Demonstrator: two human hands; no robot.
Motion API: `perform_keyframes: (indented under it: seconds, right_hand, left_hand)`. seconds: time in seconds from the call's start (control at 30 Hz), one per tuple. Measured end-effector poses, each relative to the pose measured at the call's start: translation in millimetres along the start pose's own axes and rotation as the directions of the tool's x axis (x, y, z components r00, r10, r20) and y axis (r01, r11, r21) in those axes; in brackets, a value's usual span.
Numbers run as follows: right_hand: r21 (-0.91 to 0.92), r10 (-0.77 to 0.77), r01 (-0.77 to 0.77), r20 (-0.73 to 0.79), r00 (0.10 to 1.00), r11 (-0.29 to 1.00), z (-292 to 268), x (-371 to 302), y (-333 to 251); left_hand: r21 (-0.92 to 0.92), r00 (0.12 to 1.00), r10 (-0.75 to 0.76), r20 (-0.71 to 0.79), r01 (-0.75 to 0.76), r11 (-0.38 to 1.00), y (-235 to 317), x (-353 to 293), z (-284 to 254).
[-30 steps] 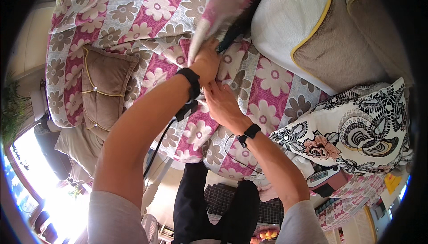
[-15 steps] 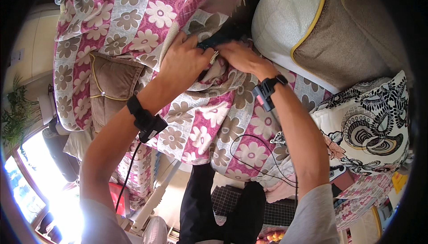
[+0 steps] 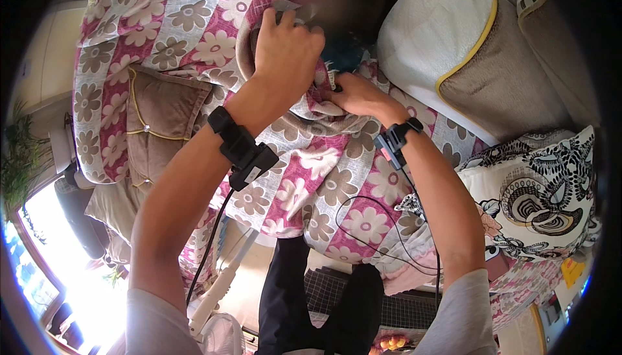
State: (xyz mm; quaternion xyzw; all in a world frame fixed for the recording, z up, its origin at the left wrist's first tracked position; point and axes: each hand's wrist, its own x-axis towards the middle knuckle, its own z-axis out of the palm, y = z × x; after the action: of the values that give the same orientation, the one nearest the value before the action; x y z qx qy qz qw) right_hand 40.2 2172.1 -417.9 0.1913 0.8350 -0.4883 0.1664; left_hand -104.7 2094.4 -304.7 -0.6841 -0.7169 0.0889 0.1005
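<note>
A floral throw (image 3: 214, 47) in pink, grey and cream, with a fringed edge, lies bunched in front of me. My left hand (image 3: 288, 47) bears down on its folded-back edge, fingers bent over the cloth and their tips partly hidden. Lower and to the right, my right hand (image 3: 359, 95) pinches a fringed fold of the same throw. Between and beyond the hands, a dark gap shows a teal-black surface (image 3: 343, 60), partly blurred; what it is I cannot tell. Each wrist wears a black strapped device with a cable.
At the right stand a brown and white padded cushion (image 3: 447, 44) with yellow piping and a black-and-white patterned pillow (image 3: 534, 189). A brown cushion (image 3: 159, 118) lies at the left. A thin black cable (image 3: 340, 225) loops over the throw. A white fan (image 3: 223, 335) stands below left.
My left hand has moved up and slightly right, away from my right hand. My right hand has shifted slightly downward. The gap between them shows more of the dark teal surface.
</note>
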Motion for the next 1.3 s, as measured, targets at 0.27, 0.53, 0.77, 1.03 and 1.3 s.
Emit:
perform_keyframes:
  seconds: [0.27, 0.53, 0.77, 1.03, 1.3]
  right_hand:
    - [0.266, 0.293, -0.288, 0.022, 0.956, 0.92, -2.9, 14.4, 38.3]
    - [0.039, 0.286, -0.3, 0.209, 0.935, 0.953, 17.1, 4.1, 26.1]
    - [0.92, 0.719, 0.015, -0.315, 0.619, 0.391, 47.8, -2.3, 90.6]
    - [0.97, 0.712, 0.216, -0.228, 0.664, 0.11, 50.2, -11.1, 89.0]
    - [0.938, 0.694, 0.106, -0.317, 0.647, 0.329, 43.0, -22.2, 87.5]
  left_hand:
    - [-0.175, 0.941, -0.303, -0.153, 0.276, 0.945, -14.0, -21.1, 27.6]
    - [-0.691, 0.664, -0.521, 0.535, 0.699, 0.181, 5.0, -69.7, 110.9]
    - [-0.962, 0.895, -0.391, 0.216, 0.263, 0.07, 34.8, -43.7, -3.7]
    - [-0.748, 0.819, -0.484, 0.308, 0.523, 0.408, 14.1, -154.9, 91.7]
    - [-0.489, 0.83, -0.176, 0.529, 0.467, 0.737, 105.1, -359.9, 123.7]
